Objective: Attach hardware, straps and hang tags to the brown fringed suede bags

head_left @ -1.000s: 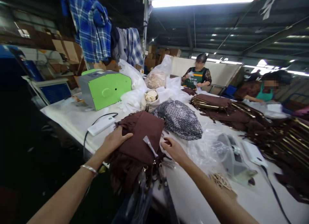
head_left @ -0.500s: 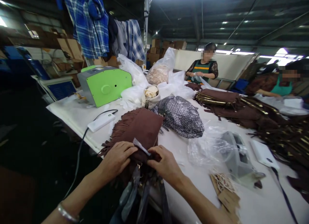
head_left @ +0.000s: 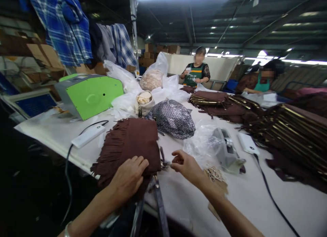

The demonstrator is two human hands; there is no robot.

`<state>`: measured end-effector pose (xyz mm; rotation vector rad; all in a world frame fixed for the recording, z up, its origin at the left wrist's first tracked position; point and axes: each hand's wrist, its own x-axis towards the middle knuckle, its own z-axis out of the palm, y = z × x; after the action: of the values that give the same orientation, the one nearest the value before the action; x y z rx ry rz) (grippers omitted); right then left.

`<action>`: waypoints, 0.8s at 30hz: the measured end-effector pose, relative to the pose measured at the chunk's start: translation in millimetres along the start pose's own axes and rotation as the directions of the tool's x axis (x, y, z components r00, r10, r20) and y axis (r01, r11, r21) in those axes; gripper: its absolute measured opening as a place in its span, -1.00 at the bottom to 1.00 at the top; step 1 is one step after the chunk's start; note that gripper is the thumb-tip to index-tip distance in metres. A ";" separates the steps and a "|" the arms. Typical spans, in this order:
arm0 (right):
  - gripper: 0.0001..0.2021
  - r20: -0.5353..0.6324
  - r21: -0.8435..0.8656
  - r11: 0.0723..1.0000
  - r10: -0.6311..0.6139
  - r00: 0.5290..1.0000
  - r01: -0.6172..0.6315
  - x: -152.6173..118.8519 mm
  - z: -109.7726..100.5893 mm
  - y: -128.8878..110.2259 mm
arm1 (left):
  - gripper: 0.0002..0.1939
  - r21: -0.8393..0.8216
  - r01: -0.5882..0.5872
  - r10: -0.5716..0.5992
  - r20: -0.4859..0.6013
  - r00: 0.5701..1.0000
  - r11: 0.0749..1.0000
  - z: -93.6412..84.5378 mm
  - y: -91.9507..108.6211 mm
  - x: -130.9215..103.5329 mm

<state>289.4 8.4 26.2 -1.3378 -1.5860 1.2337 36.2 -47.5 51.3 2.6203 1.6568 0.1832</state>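
Brown fringed bag: the bag (head_left: 144, 138) lies flap side up at the near side of the table (head_left: 255, 199), with its fringe spread to the left.
Left hand: the left hand (head_left: 131, 174) rests palm down on the bag's near part, fingers stretched and close together, pinching nothing.
Right hand: the right hand (head_left: 187, 165) is just right of the bag, fingers curled toward the thumb at a small fitting (head_left: 165, 163) by the bag's corner; from where I stand I can't make out whether it pinches it.
Straps: dark, shiny straps (head_left: 159, 203) hang down past the near edge of the table.
Slipping: the bag could slide toward the near edge, I'd judge, if the left hand eases off and the straps' weight drags it.
Snagging: a pull from the right hand might catch the fitting or crease the flap, should something be tangled there.
Clutter: the clear plastic (head_left: 198, 140) and the corded tags (head_left: 216, 175) sit near the right forearm, so a careless sweep could scatter them.
Apron lettering: pale letters show on the green apron (head_left: 192, 73) of a person across the table, too small to read surely.
White devices: the left device (head_left: 88, 135) and the right device (head_left: 247, 143) each carry a small round mark, no readable words.
Green machine: I can read no brand on the machine (head_left: 97, 95), far left.
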 end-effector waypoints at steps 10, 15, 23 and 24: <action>-0.82 -0.325 -0.484 0.838 0.093 0.941 -0.250 -134.6 -109.5 49.3 | -0.86 0.083 -0.132 0.141 -0.105 0.984 0.988 33.4 20.6 6.2; -0.68 -0.380 -0.615 0.716 0.098 0.920 -0.331 -138.2 -85.6 73.2 | -0.69 0.166 -0.182 0.200 -0.098 0.975 0.969 44.2 13.5 7.0; -0.80 -0.388 -0.564 0.754 0.119 0.914 -0.338 -129.1 -106.3 86.8 | -0.73 0.093 -0.134 0.155 -0.284 0.946 0.987 41.8 24.2 4.3; -0.87 -0.392 -0.571 0.747 0.115 0.913 -0.340 -128.5 -107.0 88.7 | -0.75 0.065 -0.134 0.147 -0.299 0.943 0.989 42.8 26.7 3.4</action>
<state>442.4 -93.1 -20.0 -2.1012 -1.6777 0.5354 66.7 -54.5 11.6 2.8640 1.5618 0.5893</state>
